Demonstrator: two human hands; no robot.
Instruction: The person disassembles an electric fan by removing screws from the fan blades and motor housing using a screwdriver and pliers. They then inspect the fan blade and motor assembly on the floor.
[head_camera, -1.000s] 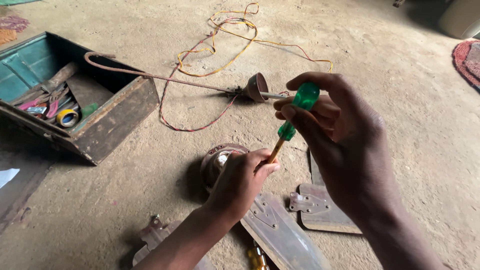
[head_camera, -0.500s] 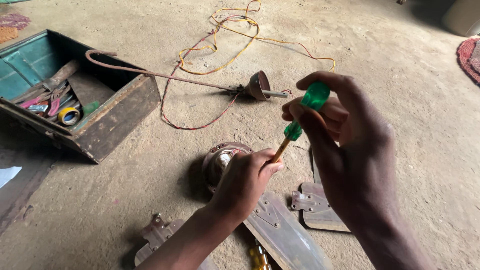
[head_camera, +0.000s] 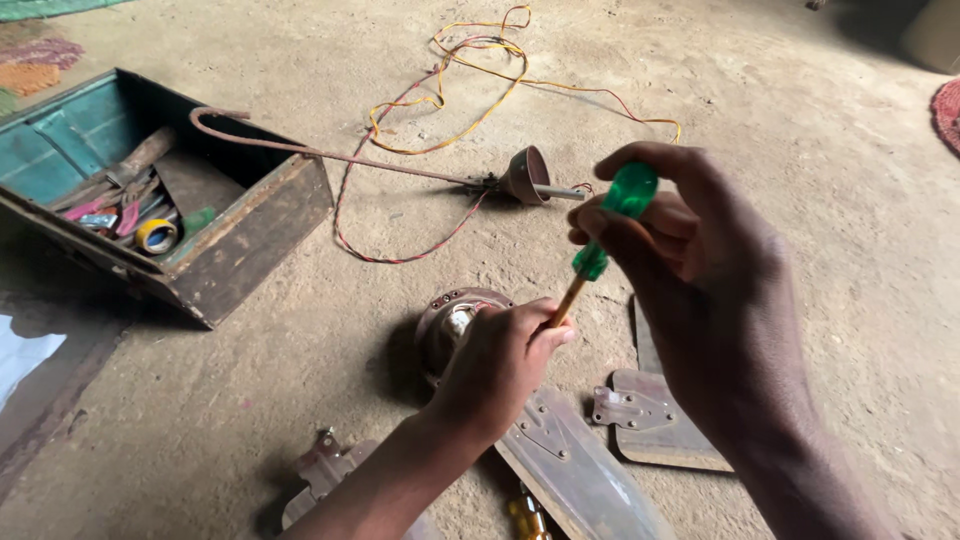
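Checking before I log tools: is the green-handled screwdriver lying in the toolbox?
No, the right hand holds the green-handled screwdriver above the fan motor.

An open wooden toolbox (head_camera: 235, 225) holding hand tools and a yellow tape roll (head_camera: 156, 235) sits on the dirt floor (head_camera: 800, 150), near tangled yellow and red wires (head_camera: 455, 75) and a long hooked metal rod (head_camera: 330, 155) with a cup-shaped cover (head_camera: 525, 175)

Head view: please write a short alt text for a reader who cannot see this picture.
A right hand holds a green-handled screwdriver tilted down to a round fan motor on a dirt floor, while the left hand steadies its tip. Fan blades, an open toolbox and loose wires lie around.
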